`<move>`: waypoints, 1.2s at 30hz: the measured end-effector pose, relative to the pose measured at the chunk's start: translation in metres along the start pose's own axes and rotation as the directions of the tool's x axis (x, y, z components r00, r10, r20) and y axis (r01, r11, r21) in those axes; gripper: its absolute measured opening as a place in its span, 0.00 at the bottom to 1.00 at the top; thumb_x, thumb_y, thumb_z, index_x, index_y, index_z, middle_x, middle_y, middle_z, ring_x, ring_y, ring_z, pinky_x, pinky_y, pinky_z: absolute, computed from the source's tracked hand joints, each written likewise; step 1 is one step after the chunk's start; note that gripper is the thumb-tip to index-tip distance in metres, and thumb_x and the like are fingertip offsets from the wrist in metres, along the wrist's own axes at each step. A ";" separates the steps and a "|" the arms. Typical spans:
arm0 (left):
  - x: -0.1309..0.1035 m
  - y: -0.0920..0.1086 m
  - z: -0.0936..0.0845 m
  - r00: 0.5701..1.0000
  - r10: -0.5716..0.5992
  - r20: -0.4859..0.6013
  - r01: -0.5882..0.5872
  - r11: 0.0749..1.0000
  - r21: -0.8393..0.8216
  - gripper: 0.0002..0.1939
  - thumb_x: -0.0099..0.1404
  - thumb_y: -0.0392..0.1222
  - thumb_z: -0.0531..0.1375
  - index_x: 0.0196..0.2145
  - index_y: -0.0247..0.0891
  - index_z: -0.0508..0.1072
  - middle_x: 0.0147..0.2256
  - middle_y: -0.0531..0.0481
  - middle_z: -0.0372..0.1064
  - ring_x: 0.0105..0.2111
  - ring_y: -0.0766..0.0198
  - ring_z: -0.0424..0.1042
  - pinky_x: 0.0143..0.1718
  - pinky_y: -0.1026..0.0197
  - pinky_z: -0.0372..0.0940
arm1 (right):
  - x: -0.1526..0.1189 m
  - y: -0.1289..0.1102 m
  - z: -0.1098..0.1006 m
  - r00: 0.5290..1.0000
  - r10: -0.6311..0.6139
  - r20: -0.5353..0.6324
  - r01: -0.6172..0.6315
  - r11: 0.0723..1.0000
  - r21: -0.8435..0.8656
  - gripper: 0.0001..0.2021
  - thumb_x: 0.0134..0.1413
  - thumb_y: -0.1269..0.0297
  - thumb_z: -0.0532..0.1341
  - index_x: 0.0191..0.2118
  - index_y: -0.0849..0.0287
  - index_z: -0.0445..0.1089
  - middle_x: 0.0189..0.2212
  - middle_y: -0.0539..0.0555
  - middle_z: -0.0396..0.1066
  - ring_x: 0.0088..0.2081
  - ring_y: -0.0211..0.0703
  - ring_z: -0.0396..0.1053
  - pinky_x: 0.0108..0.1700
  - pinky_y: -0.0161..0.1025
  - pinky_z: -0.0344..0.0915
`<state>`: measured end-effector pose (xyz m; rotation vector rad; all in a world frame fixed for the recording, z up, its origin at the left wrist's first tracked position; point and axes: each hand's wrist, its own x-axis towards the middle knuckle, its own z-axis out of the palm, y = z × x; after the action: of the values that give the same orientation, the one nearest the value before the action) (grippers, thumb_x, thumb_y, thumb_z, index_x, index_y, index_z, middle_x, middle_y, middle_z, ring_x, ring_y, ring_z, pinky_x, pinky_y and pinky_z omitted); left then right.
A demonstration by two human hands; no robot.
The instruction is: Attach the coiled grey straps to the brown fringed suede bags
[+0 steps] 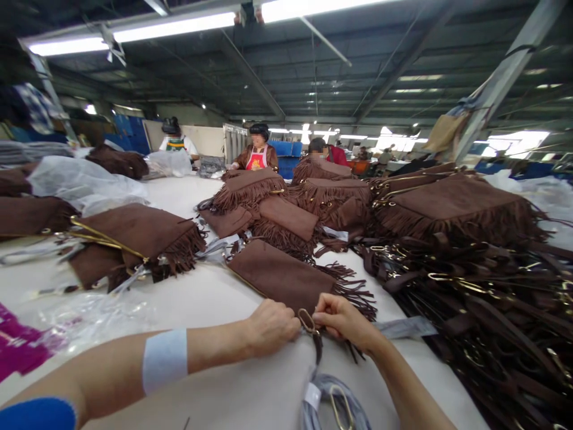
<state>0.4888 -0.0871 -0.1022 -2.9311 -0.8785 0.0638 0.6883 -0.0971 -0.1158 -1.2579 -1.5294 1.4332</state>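
Where it shows between the goods, white worktable point(215, 322): spreads beneath bags, straps and wrappings.
Strap heap point(487, 310): dark brown, tangled, gold-coloured hardware throughout; right side of worktable.
Stacked fringed bags point(447, 200): brown, flat, fringe hanging; beyond strap heap.
Gold-edged fringed bag point(138, 233): brown, lying on the left, another brown piece partly under it.
Near fringed bag point(282, 275): brown, lying just beyond the hands, fringe pointing right.
Clear plastic wrapping point(98, 313): crumpled, left, beside magenta material point(20, 343).
Left hand point(275, 327): closed in a fist, knuckles up, at the clasp's left edge; fingertips hidden, so cannot tell what is inside it.
Right hand point(342, 319): narrow pinch, thumb and forefinger at the clasp's right side.
Wrapped strap coil point(313, 412): grey-looking, with white band and gold-coloured oval hardware; near edge of worktable, below the hands.
Gold oval clasp point(307, 321): tilted, between both hands, in front of near fringed bag; short dark strap point(317, 349) hanging from its lower end towards the coil.
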 end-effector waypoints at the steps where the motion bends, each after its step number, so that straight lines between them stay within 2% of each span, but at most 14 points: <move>1: -0.003 -0.005 -0.003 1.000 0.013 0.014 -0.014 1.000 0.016 0.08 0.67 0.36 0.54 0.34 0.35 0.73 0.32 0.45 0.74 0.32 0.58 0.74 0.30 0.61 0.66 | -0.001 0.001 -0.003 1.000 0.013 0.022 -0.013 1.000 -0.002 0.15 0.41 0.55 0.66 0.25 0.57 0.60 0.14 0.42 0.64 0.12 0.26 0.48 0.14 0.27 0.39; 3: -0.008 -0.011 -0.008 0.999 -0.003 0.041 0.001 1.000 0.028 0.09 0.67 0.35 0.54 0.34 0.35 0.73 0.32 0.45 0.74 0.32 0.58 0.74 0.30 0.61 0.66 | -0.003 0.001 -0.006 0.998 0.035 0.058 -0.035 0.999 0.002 0.14 0.40 0.56 0.66 0.25 0.57 0.60 0.15 0.43 0.67 0.11 0.26 0.48 0.13 0.27 0.39; 7: -0.009 -0.003 -0.004 0.996 -0.093 0.002 0.093 0.996 -0.005 0.12 0.66 0.48 0.57 0.36 0.35 0.71 0.35 0.44 0.73 0.34 0.56 0.74 0.31 0.59 0.66 | -0.003 -0.001 -0.006 0.994 0.055 0.091 -0.057 0.998 0.016 0.14 0.40 0.57 0.65 0.26 0.57 0.60 0.15 0.44 0.68 0.11 0.25 0.48 0.13 0.27 0.39; 11: -0.004 -0.006 0.003 1.000 -0.023 -0.015 0.024 0.996 0.083 0.06 0.67 0.36 0.53 0.36 0.35 0.69 0.33 0.45 0.72 0.33 0.59 0.72 0.30 0.62 0.62 | -0.003 -0.001 -0.006 0.992 0.063 0.113 -0.065 0.998 0.018 0.14 0.40 0.58 0.65 0.25 0.57 0.60 0.14 0.42 0.67 0.11 0.25 0.48 0.13 0.27 0.39; 13: -0.010 -0.031 0.001 0.999 -0.033 -0.006 0.033 0.989 0.143 0.07 0.67 0.32 0.52 0.35 0.35 0.69 0.33 0.45 0.72 0.33 0.61 0.71 0.30 0.63 0.60 | -0.004 0.000 -0.008 0.990 0.064 0.123 -0.067 0.998 0.021 0.13 0.40 0.58 0.65 0.26 0.57 0.60 0.14 0.43 0.68 0.11 0.25 0.48 0.12 0.27 0.38; 16: -0.036 -0.092 -0.008 0.980 -0.201 0.004 0.196 0.956 0.217 0.07 0.66 0.31 0.52 0.36 0.35 0.70 0.34 0.45 0.72 0.33 0.61 0.70 0.30 0.63 0.57 | -0.003 0.001 -0.010 0.990 0.058 0.131 -0.063 0.997 0.035 0.12 0.41 0.60 0.65 0.26 0.57 0.60 0.16 0.45 0.71 0.10 0.25 0.48 0.12 0.27 0.38; 18: -0.055 -0.130 -0.015 0.926 -0.376 -0.038 0.372 0.888 0.269 0.08 0.66 0.30 0.51 0.36 0.35 0.70 0.34 0.44 0.71 0.34 0.59 0.69 0.31 0.62 0.56 | -0.002 0.002 -0.010 0.989 0.054 0.136 -0.061 0.997 0.045 0.11 0.41 0.61 0.65 0.25 0.58 0.61 0.17 0.46 0.72 0.11 0.25 0.48 0.12 0.27 0.38; 20: -0.068 -0.146 -0.020 0.859 -0.491 -0.144 0.511 0.802 0.311 0.09 0.66 0.29 0.50 0.36 0.34 0.69 0.34 0.42 0.70 0.36 0.56 0.68 0.33 0.59 0.56 | -0.001 0.001 -0.011 0.989 0.053 0.138 -0.061 0.997 0.050 0.10 0.41 0.63 0.64 0.25 0.58 0.61 0.16 0.46 0.71 0.11 0.25 0.48 0.12 0.27 0.38; 22: -0.068 -0.135 -0.021 0.879 -0.429 -0.207 0.475 0.823 0.311 0.09 0.66 0.28 0.50 0.37 0.34 0.68 0.36 0.41 0.68 0.38 0.55 0.66 0.36 0.57 0.56 | -0.003 -0.003 -0.011 0.989 0.055 0.134 -0.061 0.997 0.042 0.09 0.41 0.64 0.64 0.25 0.58 0.62 0.16 0.45 0.71 0.11 0.25 0.48 0.12 0.26 0.38; 24: -0.056 -0.109 -0.018 0.953 -0.233 -0.195 0.282 0.918 0.280 0.07 0.65 0.29 0.52 0.37 0.36 0.68 0.39 0.43 0.67 0.40 0.56 0.65 0.39 0.56 0.56 | -0.006 -0.010 -0.011 0.984 0.062 0.166 -0.069 0.997 0.042 0.09 0.41 0.65 0.64 0.25 0.58 0.62 0.16 0.45 0.71 0.11 0.25 0.49 0.12 0.26 0.38; 28: -0.014 -0.070 -0.012 0.989 0.011 -0.149 0.027 0.969 0.246 0.05 0.67 0.34 0.53 0.35 0.37 0.68 0.38 0.45 0.69 0.41 0.57 0.66 0.40 0.56 0.57 | -0.018 -0.028 -0.006 0.907 0.107 0.407 -0.152 0.985 0.080 0.12 0.38 0.65 0.69 0.25 0.60 0.63 0.20 0.48 0.75 0.11 0.25 0.51 0.12 0.25 0.42; 31: 0.007 -0.074 -0.014 0.996 0.010 -0.085 0.005 0.985 0.175 0.06 0.67 0.34 0.53 0.33 0.37 0.69 0.34 0.48 0.71 0.37 0.59 0.69 0.37 0.58 0.58 | -0.024 -0.037 0.003 0.834 0.172 0.524 -0.222 0.974 0.033 0.12 0.38 0.66 0.70 0.27 0.61 0.66 0.21 0.49 0.75 0.12 0.26 0.54 0.12 0.25 0.46; 33: 0.013 -0.081 -0.020 0.992 -0.070 -0.107 0.082 0.991 0.104 0.06 0.67 0.33 0.54 0.34 0.38 0.69 0.34 0.49 0.73 0.34 0.61 0.71 0.33 0.60 0.58 | -0.024 -0.040 0.009 0.835 0.195 0.515 -0.227 0.974 0.000 0.14 0.37 0.68 0.68 0.35 0.62 0.70 0.20 0.48 0.75 0.12 0.27 0.55 0.12 0.25 0.47; 36: 0.016 -0.087 -0.031 0.970 -0.186 -0.159 0.193 0.981 0.033 0.05 0.68 0.37 0.53 0.36 0.39 0.68 0.33 0.50 0.73 0.34 0.60 0.72 0.29 0.62 0.57 | -0.022 -0.042 0.017 0.890 0.191 0.414 -0.198 0.980 -0.024 0.40 0.38 0.70 0.64 0.61 0.62 0.56 0.21 0.45 0.73 0.13 0.28 0.54 0.13 0.26 0.46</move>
<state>0.4566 -0.0083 -0.0636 -2.7472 -1.1087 -0.1520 0.6710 -0.1201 -0.0744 -1.1707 -1.6902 1.9401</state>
